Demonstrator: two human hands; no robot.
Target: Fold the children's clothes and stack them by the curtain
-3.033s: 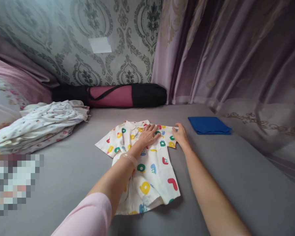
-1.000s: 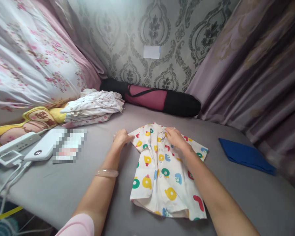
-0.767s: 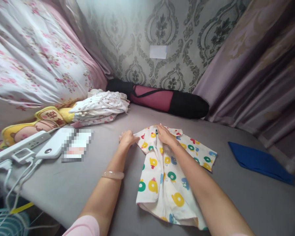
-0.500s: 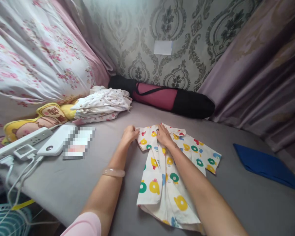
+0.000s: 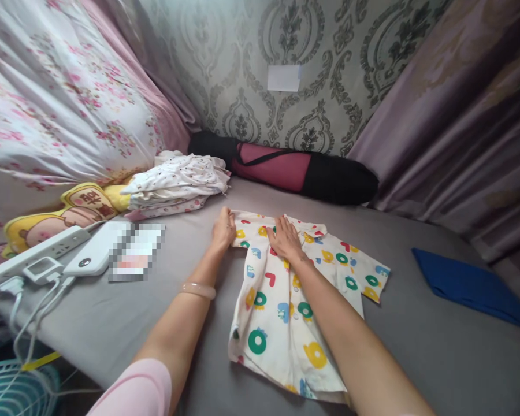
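A white short-sleeved shirt (image 5: 271,300) printed with green, yellow, red and blue figures lies spread on the grey bed sheet (image 5: 190,370), its collar toward the wall. My left hand (image 5: 223,230) is closed on the end of the left sleeve and holds it out to the side. My right hand (image 5: 287,238) lies flat, fingers stretched, on the shirt's upper front near the collar. The right forearm covers part of the shirt's front and lower right side. Some folds run down the middle of the front.
Folded clothes (image 5: 179,179) and a yellow cartoon cushion (image 5: 52,216) lie back left. Nearer are a power strip (image 5: 65,242), a white power bank (image 5: 97,251) and cables. A black and maroon long bag (image 5: 273,167) lies along the wall; a blue folded cloth (image 5: 468,286) is at right.
My left hand has pulled the sleeve outward to the left, and the shirt's left side has spread flatter and wider. My right hand has stayed near the collar, its fingers now flatter.
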